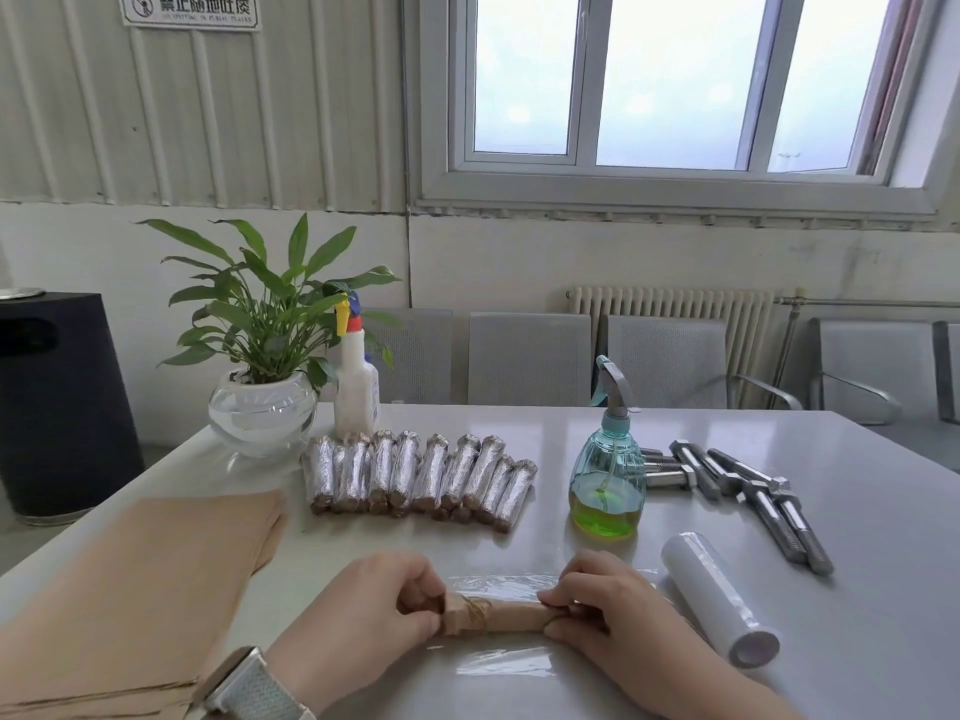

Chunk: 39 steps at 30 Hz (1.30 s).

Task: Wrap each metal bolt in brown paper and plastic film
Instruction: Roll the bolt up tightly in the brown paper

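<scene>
Paper-wrapped bolt (496, 617) lying crosswise on film (506, 662), left hand (374, 605) and right hand (605, 600) pinching ends, head end unclear

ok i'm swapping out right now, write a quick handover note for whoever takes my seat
Left hand grips the left end of a paper-wrapped bolt; right hand grips its right end.
The bolt lies on a film sheet at the table's near edge.
Done: a row of wrapped bolts mid-table.
Left: film this one, then paper and film the bare bolts at right.
Paper stack at left, film roll at right.
</scene>
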Each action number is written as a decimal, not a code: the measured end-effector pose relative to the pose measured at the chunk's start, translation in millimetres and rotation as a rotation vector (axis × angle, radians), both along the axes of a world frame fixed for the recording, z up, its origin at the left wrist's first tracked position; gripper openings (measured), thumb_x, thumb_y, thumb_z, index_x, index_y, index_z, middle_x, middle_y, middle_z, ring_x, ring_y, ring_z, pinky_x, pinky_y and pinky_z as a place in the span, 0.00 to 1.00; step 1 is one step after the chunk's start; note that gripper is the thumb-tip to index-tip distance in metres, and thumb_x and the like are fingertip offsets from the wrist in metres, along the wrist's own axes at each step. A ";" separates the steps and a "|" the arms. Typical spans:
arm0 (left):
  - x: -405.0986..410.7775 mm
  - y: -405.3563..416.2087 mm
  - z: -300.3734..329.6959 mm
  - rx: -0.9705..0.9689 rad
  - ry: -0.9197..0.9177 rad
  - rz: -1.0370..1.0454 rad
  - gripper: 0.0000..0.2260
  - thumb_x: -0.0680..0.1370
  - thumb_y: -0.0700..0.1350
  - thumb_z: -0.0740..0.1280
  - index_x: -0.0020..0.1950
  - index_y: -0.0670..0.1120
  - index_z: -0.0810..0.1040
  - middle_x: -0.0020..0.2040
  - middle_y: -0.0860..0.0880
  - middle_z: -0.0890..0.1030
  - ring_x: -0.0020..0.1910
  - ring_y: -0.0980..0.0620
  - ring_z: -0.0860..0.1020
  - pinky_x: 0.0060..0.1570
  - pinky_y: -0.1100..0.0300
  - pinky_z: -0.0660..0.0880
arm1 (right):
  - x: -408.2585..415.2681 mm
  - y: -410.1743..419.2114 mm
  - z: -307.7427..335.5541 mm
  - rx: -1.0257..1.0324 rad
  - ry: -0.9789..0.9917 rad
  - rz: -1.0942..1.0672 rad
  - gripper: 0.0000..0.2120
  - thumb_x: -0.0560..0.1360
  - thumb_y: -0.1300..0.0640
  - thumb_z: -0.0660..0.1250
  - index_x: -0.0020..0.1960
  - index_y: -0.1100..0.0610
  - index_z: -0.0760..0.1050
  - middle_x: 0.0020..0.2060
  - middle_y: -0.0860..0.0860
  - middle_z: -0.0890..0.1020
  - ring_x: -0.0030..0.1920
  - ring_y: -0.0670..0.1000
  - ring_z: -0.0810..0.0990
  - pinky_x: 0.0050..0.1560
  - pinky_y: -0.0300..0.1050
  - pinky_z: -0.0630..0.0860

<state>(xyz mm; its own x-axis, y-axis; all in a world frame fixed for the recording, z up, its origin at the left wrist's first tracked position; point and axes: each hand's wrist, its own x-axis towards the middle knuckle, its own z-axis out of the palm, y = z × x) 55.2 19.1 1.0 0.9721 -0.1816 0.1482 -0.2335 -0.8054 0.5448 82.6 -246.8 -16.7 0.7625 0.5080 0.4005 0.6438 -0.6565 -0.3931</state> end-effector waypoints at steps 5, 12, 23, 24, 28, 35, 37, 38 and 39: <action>-3.3 -3.0 -3.6 0.046 -0.085 0.033 0.03 0.71 0.50 0.73 0.41 0.57 0.80 0.43 0.58 0.77 0.40 0.66 0.75 0.42 0.73 0.68 | -0.9 1.1 0.8 0.000 0.003 -0.012 0.08 0.74 0.49 0.72 0.53 0.48 0.82 0.46 0.40 0.75 0.50 0.40 0.73 0.51 0.28 0.66; -1.4 -2.1 -5.4 0.068 -0.127 0.020 0.10 0.72 0.50 0.74 0.34 0.58 0.75 0.45 0.59 0.74 0.43 0.63 0.74 0.47 0.70 0.69 | -2.9 1.8 2.3 0.025 0.013 -0.015 0.08 0.74 0.50 0.72 0.52 0.48 0.83 0.45 0.39 0.74 0.49 0.40 0.73 0.53 0.29 0.67; -1.8 -3.8 -1.8 0.154 -0.085 0.053 0.05 0.71 0.53 0.68 0.37 0.57 0.74 0.36 0.59 0.76 0.37 0.67 0.72 0.40 0.73 0.65 | -2.6 1.2 2.0 0.015 0.011 -0.007 0.08 0.74 0.50 0.72 0.53 0.48 0.82 0.46 0.39 0.74 0.50 0.38 0.72 0.52 0.28 0.66; -1.2 -5.6 -2.0 0.152 -0.077 0.072 0.04 0.71 0.53 0.67 0.37 0.56 0.74 0.35 0.58 0.76 0.36 0.67 0.72 0.39 0.72 0.65 | -2.4 1.2 1.9 0.011 0.011 -0.009 0.08 0.74 0.50 0.72 0.53 0.48 0.82 0.46 0.39 0.74 0.51 0.39 0.72 0.53 0.28 0.66; 3.1 -11.3 1.0 0.120 0.049 0.115 0.03 0.71 0.52 0.68 0.41 0.55 0.75 0.36 0.57 0.78 0.37 0.62 0.73 0.44 0.63 0.72 | -3.1 1.4 2.6 -0.004 0.013 -0.016 0.09 0.75 0.49 0.71 0.54 0.49 0.81 0.46 0.40 0.75 0.51 0.41 0.73 0.53 0.30 0.67; 17.4 -15.2 29.2 0.241 0.310 0.130 0.10 0.69 0.51 0.71 0.43 0.46 0.86 0.33 0.50 0.80 0.31 0.54 0.74 0.32 0.65 0.69 | -4.6 1.7 2.8 0.000 0.015 -0.021 0.08 0.74 0.50 0.71 0.52 0.49 0.81 0.46 0.39 0.74 0.50 0.41 0.73 0.52 0.30 0.67; 19.4 -19.9 39.6 0.303 0.369 0.145 0.10 0.69 0.50 0.72 0.39 0.43 0.85 0.31 0.48 0.77 0.29 0.51 0.72 0.31 0.63 0.67 | -4.8 1.6 2.7 0.007 0.015 -0.019 0.08 0.74 0.50 0.72 0.52 0.50 0.82 0.46 0.39 0.74 0.50 0.41 0.74 0.53 0.31 0.68; 20.0 -22.1 43.8 0.332 0.393 0.147 0.10 0.69 0.50 0.72 0.36 0.44 0.82 0.29 0.48 0.75 0.27 0.51 0.70 0.29 0.63 0.66 | -4.8 1.6 2.6 0.011 0.016 -0.017 0.08 0.74 0.51 0.72 0.52 0.50 0.82 0.46 0.39 0.74 0.50 0.41 0.74 0.53 0.31 0.68; 20.2 -24.0 47.6 0.354 0.414 0.145 0.10 0.69 0.50 0.72 0.33 0.45 0.79 0.27 0.49 0.74 0.25 0.52 0.69 0.27 0.64 0.65 | -4.5 1.7 2.5 0.015 0.018 -0.016 0.08 0.74 0.51 0.72 0.52 0.50 0.82 0.46 0.39 0.74 0.50 0.41 0.74 0.54 0.31 0.68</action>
